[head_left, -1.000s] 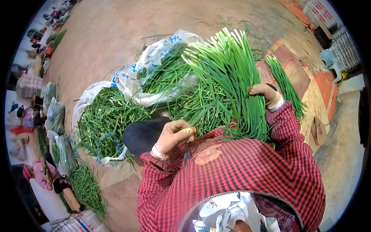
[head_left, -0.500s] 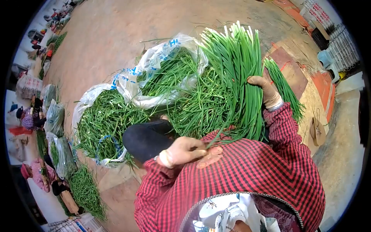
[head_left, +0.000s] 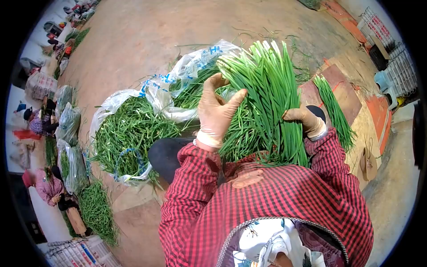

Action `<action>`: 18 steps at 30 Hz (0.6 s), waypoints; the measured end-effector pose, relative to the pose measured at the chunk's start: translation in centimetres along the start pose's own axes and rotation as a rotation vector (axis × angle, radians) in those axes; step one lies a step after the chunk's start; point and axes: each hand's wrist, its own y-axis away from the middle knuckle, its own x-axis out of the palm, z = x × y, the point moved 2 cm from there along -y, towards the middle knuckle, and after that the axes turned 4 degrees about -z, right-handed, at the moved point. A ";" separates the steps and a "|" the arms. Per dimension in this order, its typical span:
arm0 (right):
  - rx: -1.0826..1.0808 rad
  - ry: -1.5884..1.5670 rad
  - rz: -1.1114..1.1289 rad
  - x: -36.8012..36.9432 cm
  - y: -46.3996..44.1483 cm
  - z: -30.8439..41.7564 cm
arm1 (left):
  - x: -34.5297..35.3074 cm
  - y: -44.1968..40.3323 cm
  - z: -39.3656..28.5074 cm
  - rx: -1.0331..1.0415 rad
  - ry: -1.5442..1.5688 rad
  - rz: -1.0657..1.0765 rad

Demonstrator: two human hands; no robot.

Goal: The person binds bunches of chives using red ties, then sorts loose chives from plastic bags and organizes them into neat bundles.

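A thick bunch of Chinese chives (head_left: pixel 271 89) stands upright over my lap, its white stem ends at the top. My right hand (head_left: pixel 306 120), in a pale glove, wraps around the bunch's lower right side, the thumb across the leaves. My left hand (head_left: pixel 218 111), gloved too, is raised beside the bunch, fingers and thumb spread apart. Its fingertips are close to the stem ends on the left; whether they touch cannot be made out. Loose chives (head_left: pixel 242 138) lie in a heap behind and below my left hand.
Plastic bags (head_left: pixel 133 120) full of loose greens stand at the left. A smaller chive bunch (head_left: pixel 333 111) lies on a board at the right, near a sandal (head_left: pixel 368 164). Co-workers (head_left: pixel 49 187) sit along the left wall among bags and a pile of greens (head_left: pixel 98 218). Crates (head_left: pixel 400 66) stand at the upper right.
My left hand has risen from my lap to the bunch's upper left side, and its fingers have spread. The bunch's top has tilted slightly left and down, with my right hand still around it.
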 end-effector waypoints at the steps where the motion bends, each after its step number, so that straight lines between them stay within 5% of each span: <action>1: 0.034 -0.020 0.007 -0.2 -0.2 -0.1 | 0.0 -0.1 -0.2 -0.001 0.000 0.003; 5: 0.011 -0.025 -0.036 1.3 0.3 0.3 | 0.4 -0.5 0.3 0.006 -0.351 0.216; 18: 0.078 0.100 0.052 3.4 -0.8 0.2 | 0.4 -1.7 6.9 -0.527 0.108 0.327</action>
